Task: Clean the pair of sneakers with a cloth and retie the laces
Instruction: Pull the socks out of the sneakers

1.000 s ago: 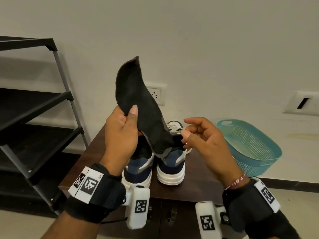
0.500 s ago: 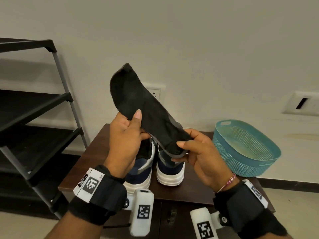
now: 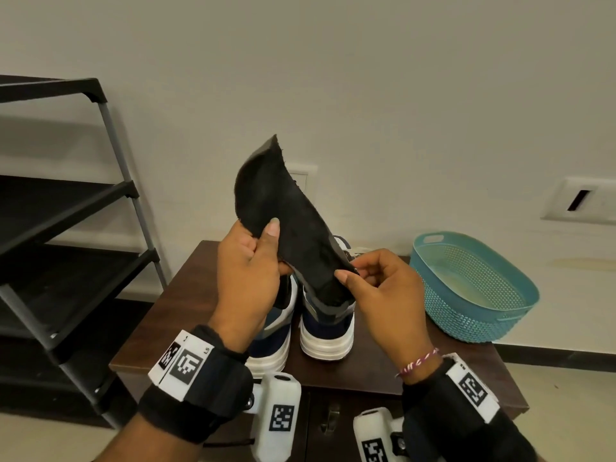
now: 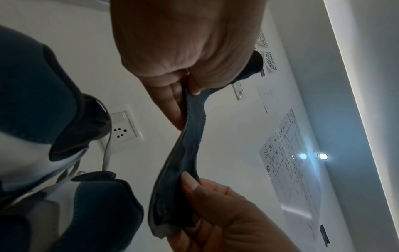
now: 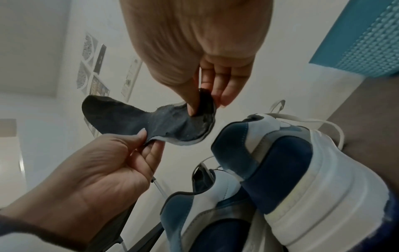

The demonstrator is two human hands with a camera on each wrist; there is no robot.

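My right hand, which was off the insole a sec ago, now pinches its lower end w/ thumb + fingertips, while my left hand still pinches it mid-length. The insole is up in the air, tilted over the two sneakers on the surface. Both laces look loose, so cleaning prob hasn't begun.

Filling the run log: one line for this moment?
left hand: grips insole | right hand: pinches heel end | sneakers: on table
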